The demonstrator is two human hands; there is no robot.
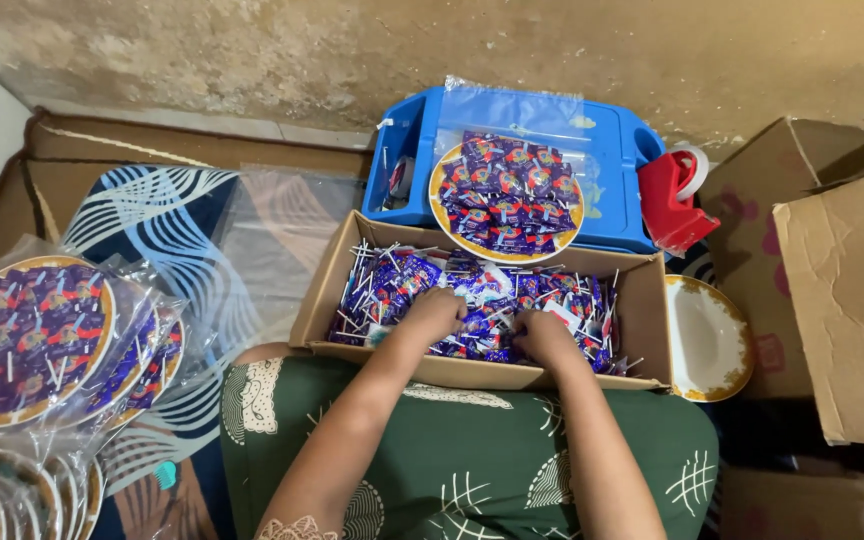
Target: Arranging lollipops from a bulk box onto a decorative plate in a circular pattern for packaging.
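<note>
1. The person sits on the floor with a shallow cardboard box (pixel 642 310) against the knees, its open top facing up. That placing keeps its contents within easy reach of both arms.

2. The box is filled with small lollipops (pixel 397 280) in purple and blue wrappers, white sticks pointing every way. They lie loose and heaped rather than sorted.

3. The left hand (pixel 434 312) is down among the lollipops at the near left of the box, fingers curled under. Its grip looks closed around some of them, though the fingertips are hidden and I cannot tell how many it holds.

4. The right hand (pixel 542 335) is likewise buried in the pile just beside the left, fingers bent inward. Whether its grip is closed on anything I cannot tell.

5. Beyond the box lies a blue tray (pixel 612 150), used as a low bench. On it sits a gold-rimmed plate (pixel 505 198) covered in lollipops, with a clear plastic bag (pixel 512 105) behind it.

6. A red tape dispenser (pixel 674 200) stands at the tray's right edge, near the filled plate.

7. An empty plate (pixel 707 340) lies just right of the box, close to the right hand.

8. At the far left, bagged plates (pixel 32 340) of lollipops are stacked overlapping on a patterned mat, well apart from the box.

9. Larger cardboard cartons (pixel 842 300) stand at the right.
</note>
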